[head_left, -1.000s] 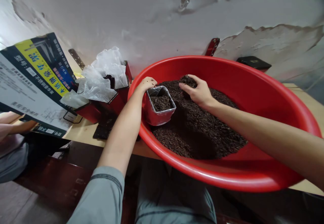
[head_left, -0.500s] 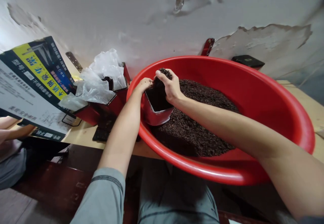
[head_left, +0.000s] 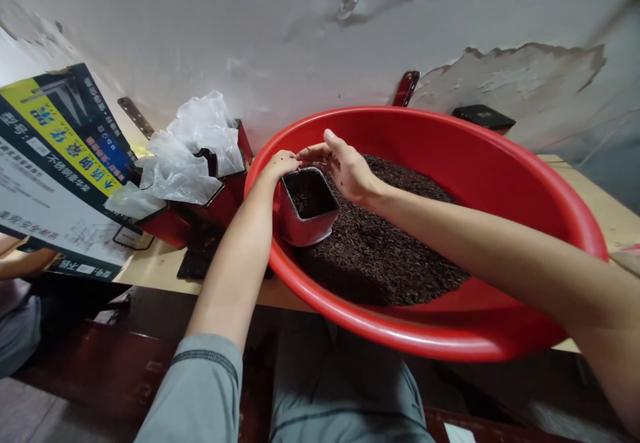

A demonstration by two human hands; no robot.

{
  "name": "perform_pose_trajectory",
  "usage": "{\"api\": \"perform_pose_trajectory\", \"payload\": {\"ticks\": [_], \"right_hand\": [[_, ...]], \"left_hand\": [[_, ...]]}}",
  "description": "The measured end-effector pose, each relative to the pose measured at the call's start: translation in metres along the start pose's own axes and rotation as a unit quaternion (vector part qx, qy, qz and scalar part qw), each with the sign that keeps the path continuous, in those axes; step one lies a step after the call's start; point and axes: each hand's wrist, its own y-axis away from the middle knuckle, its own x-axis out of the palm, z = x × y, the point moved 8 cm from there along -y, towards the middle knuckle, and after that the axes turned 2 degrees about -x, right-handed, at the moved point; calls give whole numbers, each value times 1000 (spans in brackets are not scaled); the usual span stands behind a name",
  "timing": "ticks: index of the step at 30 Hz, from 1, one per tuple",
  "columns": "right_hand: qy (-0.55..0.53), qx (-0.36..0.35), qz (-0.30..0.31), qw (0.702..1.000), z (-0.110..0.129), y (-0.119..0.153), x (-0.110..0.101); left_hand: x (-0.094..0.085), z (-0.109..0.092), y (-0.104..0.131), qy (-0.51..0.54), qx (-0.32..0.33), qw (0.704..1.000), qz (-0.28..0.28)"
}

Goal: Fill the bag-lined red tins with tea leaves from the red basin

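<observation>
1. Right up close, soft grey trousers and a grey sleeve with dark stitching frame the action.
2. Now the big oval tub: smooth, glossy red plastic with a thick rolled rim, sitting on a pale wooden table.
3. Inside it, a bed of dark brown, tea-like dried leaves, crumbly and twiggy, heaped toward the left.
4. And here's the square red box, mouth up against the tub's left inner wall, a filmy plastic edge around its rim, dark leaf down in its shadowed inside.
5. Left hand curls at the box's far left edge, flecked with crumbs; whether its fingers pinch the wall I can't tell.
6. Right hand is palm-in beside the box's opening, thumb up, fingers loosely spread, nothing gripped, fingertips right by the left hand's.
7. Off left, crinkled, translucent plastic bags puff out of more red boxes, beside a flat printed cardboard sheet.
8. Furthest back, a black-topped box sits before a whitish wall, its paint flaking in ragged patches.
</observation>
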Motion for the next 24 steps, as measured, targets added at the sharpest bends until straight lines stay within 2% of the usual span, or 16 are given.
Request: {"api": "perform_pose_trajectory", "payload": {"ticks": [2, 4, 6, 9, 10, 12, 14, 17, 19, 22, 24], "right_hand": [[116, -3, -12, 993, -3, 7, -29], [298, 4, -5, 955, -13, 16, -59], [485, 50, 55, 871, -37, 30, -81], [647, 163, 174, 725, -82, 66, -97], [678, 175, 194, 687, -91, 77, -96], [727, 153, 194, 641, -96, 90, -85], [753, 122, 169, 624, -92, 94, -72], [753, 116, 169, 626, -91, 92, -64], [746, 114, 178, 631, -91, 88, -64], [737, 118, 188, 638, -92, 84, -67], [732, 124, 192, 642, -92, 82, -68]], "left_hand": [[0, 2, -2, -51, -14, 999, -8], [-1, 0, -2, -76, -11, 997, -19], [-1, -3, -1, -83, -7, 996, -21], [-2, -5, 1, -95, -14, 995, -14], [-4, -4, 2, -101, -16, 995, -14], [-8, 0, 2, -105, -26, 994, -25], [-12, 8, 1, -90, -55, 994, -42], [-15, 23, 3, -28, -107, 992, -58], [-15, 27, 5, 14, -118, 991, -66], [-16, 19, 10, 61, -105, 989, -81], [-23, 4, 17, 93, -70, 989, -95]]}}
